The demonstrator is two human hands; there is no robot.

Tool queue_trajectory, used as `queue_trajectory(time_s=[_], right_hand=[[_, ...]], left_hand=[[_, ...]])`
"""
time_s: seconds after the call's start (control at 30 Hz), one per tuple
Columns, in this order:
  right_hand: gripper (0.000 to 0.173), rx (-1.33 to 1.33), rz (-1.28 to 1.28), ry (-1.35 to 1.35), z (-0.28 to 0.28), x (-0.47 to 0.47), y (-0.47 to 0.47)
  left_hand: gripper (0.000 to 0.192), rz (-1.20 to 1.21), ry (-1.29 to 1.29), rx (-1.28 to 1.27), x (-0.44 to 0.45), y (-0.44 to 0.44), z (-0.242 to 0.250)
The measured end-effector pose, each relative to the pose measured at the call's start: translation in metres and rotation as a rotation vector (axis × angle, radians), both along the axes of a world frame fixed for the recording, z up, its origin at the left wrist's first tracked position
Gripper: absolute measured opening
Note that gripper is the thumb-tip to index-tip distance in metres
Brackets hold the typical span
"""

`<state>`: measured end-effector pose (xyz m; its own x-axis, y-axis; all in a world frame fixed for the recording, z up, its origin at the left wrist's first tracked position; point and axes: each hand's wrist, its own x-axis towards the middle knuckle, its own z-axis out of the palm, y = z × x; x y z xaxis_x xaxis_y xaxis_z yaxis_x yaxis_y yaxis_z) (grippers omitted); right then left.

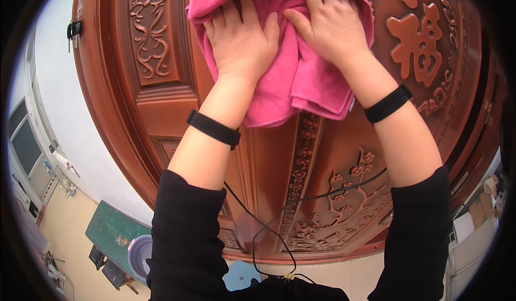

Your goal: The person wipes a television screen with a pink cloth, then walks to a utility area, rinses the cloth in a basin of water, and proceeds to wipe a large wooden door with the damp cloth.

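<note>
A pink cloth towel (278,71) lies against a carved reddish-brown door (270,172), its lower edge hanging in folds. My left hand (242,38) presses flat on the towel's left part, fingers pointing up and partly under a fold at the top. On the right part rests my right hand (332,26), thumb towards the left hand, fingertips also covered by a fold. The two hands are apart, and neither is closed around the cloth. Raised plant carvings and a large raised character (417,42) decorate the door. Each forearm wears a black band.
A green table (109,224) with a purple-grey plastic basin (141,256) stands at the lower left, beside a white wall (60,71). Black cables (278,232) hang before my body. A blue object (242,274) is on the floor below. Cardboard (481,210) shows at the lower right.
</note>
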<state>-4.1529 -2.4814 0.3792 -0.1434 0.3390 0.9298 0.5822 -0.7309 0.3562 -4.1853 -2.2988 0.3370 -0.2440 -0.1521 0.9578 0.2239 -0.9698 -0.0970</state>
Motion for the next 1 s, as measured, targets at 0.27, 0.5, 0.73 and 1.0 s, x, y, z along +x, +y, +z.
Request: queue_trajectory(time_s=[0.27, 0.5, 0.73, 1.0], right_hand=[[0.062, -0.667, 0.228, 0.035, -0.235, 0.032, -0.090], [0.067, -0.623, 0.259, -0.007, -0.146, 0.057, -0.149], [0.072, -0.042, 0.015, -0.199, 0.076, 0.081, -0.216], [0.079, 0.203, -0.116, -0.012, 0.127, 0.117, -0.337]], left_hand=[[0.056, -0.343, 0.536, 0.471, -0.040, -0.024, -0.244], [0.042, -0.285, 0.576, 0.268, -0.026, -0.096, -0.151], [0.068, 0.020, 0.037, 0.068, 0.054, -0.175, 0.118], [0.089, 0.111, 0.107, 0.002, 0.103, -0.306, 0.180]])
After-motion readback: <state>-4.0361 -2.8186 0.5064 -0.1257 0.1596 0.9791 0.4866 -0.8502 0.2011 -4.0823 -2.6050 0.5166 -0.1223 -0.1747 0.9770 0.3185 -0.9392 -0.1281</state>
